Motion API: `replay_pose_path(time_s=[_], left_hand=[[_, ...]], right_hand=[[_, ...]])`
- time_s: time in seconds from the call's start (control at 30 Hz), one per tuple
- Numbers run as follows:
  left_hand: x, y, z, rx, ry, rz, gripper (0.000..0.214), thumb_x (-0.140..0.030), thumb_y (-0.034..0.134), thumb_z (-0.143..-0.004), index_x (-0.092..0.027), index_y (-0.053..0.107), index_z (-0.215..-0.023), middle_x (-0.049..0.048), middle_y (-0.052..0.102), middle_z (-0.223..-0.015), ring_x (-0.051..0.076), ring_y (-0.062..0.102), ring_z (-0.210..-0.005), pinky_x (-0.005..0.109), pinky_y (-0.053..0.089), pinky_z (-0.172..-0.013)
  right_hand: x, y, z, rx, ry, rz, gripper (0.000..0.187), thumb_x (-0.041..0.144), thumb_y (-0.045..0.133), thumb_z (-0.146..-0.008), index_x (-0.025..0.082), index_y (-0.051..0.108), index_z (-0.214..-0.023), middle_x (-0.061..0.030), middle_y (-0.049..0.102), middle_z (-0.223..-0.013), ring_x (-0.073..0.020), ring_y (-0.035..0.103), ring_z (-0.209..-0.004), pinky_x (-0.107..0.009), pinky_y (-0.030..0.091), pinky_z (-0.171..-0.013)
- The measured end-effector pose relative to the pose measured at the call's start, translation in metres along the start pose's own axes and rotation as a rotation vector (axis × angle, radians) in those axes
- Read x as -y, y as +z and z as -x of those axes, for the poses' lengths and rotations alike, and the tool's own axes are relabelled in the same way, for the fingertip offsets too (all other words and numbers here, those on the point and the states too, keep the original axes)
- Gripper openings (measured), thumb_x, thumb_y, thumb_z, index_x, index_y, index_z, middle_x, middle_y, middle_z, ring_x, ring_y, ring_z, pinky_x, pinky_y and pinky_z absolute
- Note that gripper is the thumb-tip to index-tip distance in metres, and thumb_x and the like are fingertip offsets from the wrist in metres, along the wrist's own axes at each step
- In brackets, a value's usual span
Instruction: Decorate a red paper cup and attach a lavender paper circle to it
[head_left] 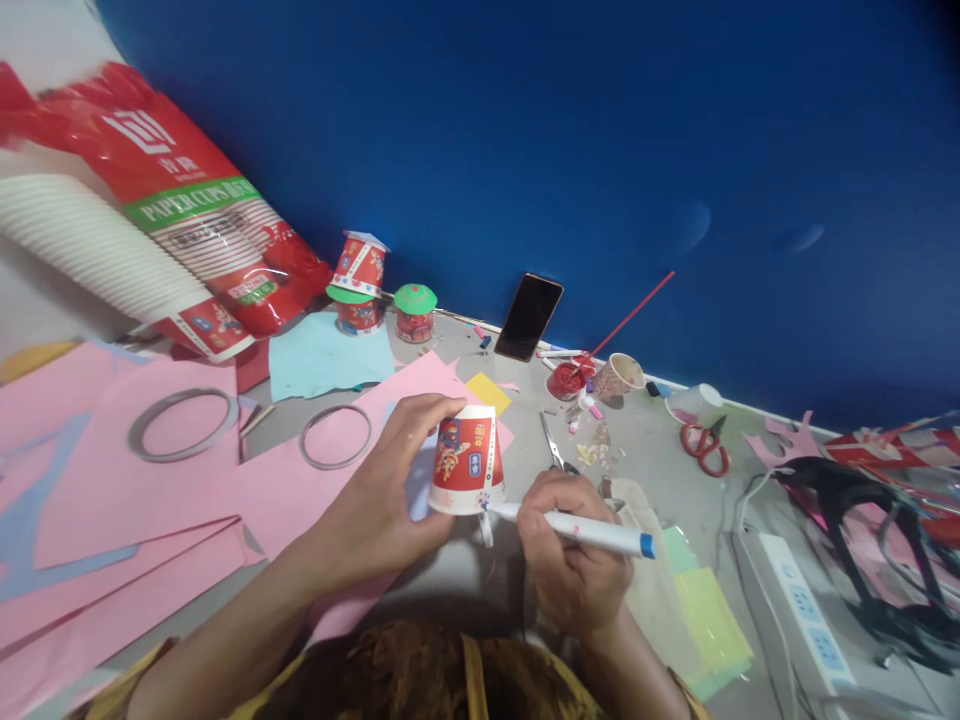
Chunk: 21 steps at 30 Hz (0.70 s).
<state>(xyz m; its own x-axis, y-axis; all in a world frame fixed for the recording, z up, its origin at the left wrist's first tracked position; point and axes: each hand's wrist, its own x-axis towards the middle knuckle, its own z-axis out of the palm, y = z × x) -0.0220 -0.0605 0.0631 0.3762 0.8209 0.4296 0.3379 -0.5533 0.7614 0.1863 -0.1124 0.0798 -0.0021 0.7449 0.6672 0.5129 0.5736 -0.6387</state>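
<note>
Left hand (409, 465) curled round a small red-and-white printed paper cup (463, 460), wide rim downward, thumb low, fingers near the top. Cup sits before the wearer, above the grey tabletop (645, 445). Right hand (574, 545) closed on a white marker with blue end (600, 533), tip at cup's lower edge. Pink paper sheets (172, 475) at left.

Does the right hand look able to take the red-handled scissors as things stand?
Probably not: the right hand has its grip on the white, blue-ended marker pen. The way to the red-handled scissors looks free, though, with nothing tall between.
</note>
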Motion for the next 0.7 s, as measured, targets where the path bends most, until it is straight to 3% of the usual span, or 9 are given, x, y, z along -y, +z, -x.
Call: replay_pose_path(time_s=[0.7], left_hand=[[-0.0012,-0.0010,0.0017,-0.007,0.004,-0.019,0.087,-0.008,0.067,-0.079,-0.035,0.042,-0.157,0.0089,0.056,-0.153,0.033,0.057,-0.142,0.054,0.054,-0.120]], right_hand=[[-0.0027,0.0000,0.0058,0.019,0.017,-0.080,0.014,0.012,0.064,-0.095,0.025,0.063,-0.093,0.0047,0.066,-0.074,-0.0122,0.065,-0.062,-0.024,0.050,-0.060]])
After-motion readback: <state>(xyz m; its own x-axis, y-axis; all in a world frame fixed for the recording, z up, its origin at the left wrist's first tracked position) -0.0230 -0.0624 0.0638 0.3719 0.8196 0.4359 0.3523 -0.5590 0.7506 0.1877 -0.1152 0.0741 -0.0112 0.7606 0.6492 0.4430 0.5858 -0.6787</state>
